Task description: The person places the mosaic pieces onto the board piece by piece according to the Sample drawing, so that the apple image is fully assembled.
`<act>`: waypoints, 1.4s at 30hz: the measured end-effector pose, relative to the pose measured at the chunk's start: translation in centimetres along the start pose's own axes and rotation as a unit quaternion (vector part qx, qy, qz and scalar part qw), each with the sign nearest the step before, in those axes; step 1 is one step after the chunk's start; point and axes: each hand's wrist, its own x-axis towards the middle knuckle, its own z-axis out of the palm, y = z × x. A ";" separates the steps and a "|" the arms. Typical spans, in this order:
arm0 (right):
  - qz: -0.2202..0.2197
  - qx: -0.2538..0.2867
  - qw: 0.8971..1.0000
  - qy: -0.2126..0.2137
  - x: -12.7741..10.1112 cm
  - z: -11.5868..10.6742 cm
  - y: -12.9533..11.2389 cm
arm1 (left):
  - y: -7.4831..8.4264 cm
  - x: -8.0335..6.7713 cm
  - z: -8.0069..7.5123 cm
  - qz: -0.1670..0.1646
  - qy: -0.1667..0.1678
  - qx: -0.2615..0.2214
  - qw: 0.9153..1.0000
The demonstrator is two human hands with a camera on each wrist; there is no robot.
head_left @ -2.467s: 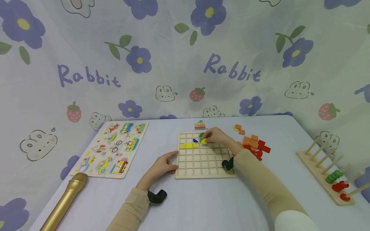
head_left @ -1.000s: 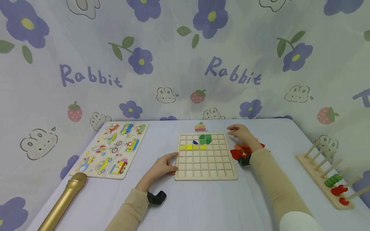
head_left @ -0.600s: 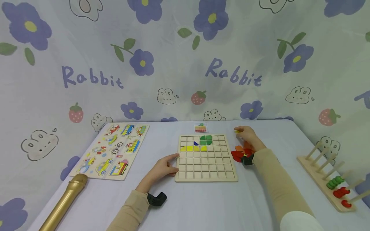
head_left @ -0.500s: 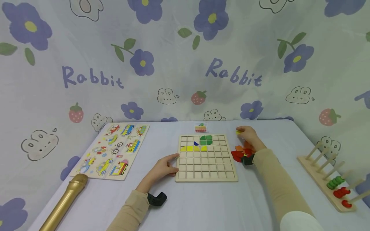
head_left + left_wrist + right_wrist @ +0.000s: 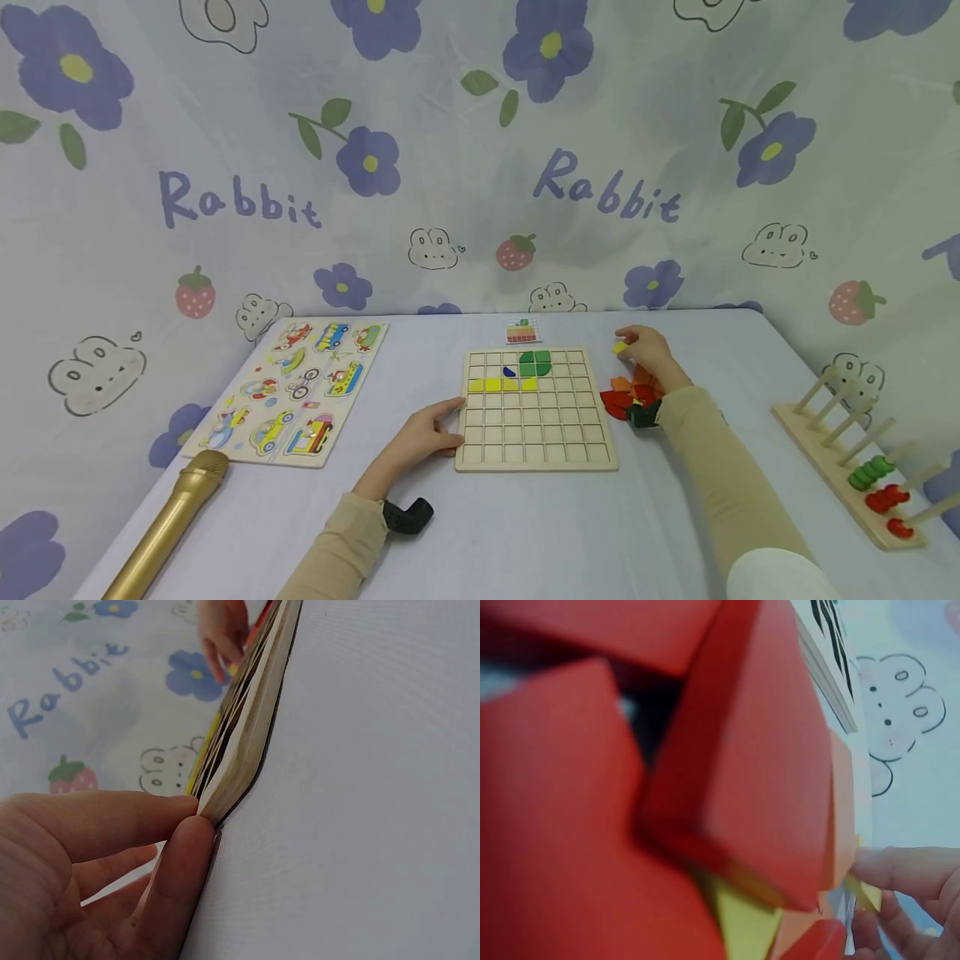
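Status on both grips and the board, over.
Left grip touching grid board. Right grip pinching yellow tile, off board. Possible obstacle: red pieces beside board's right edge.

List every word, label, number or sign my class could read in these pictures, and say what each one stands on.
"Rabbit": left side of the patterned backdrop, head view.
"Rabbit": right of centre on the same backdrop.
"Rabbit": backdrop again, tilted, left wrist view.
Picture card and vehicle puzzle: any text too small to read.
Grid board: no readable text.

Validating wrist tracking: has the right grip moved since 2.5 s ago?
Yes, rightward: in the head view, the right grip was over the grid board; now it's past the board's right edge, pinching a yellow piece.
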 end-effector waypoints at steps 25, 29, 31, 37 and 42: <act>-0.032 0.125 0.973 -0.192 -1.5 4.9 -6.9 | 0.1 0.0 -0.2 -0.002 -0.010 -0.006 1.000; -0.070 0.054 0.981 -0.170 -1.7 6.0 -7.2 | 0.1 0.0 -0.1 0.000 -0.010 -0.003 1.000; -0.089 0.027 0.983 -0.156 -1.9 6.3 -7.3 | 0.2 0.0 -0.1 0.000 -0.010 -0.003 1.000; -0.118 -0.018 0.983 -0.142 -2.5 6.7 -7.9 | 0.3 0.0 -0.1 -0.002 -0.004 -0.006 1.000; -0.110 -0.030 0.983 -0.142 -2.9 6.6 -8.3 | 0.2 0.0 -0.1 -0.005 -0.001 -0.003 1.000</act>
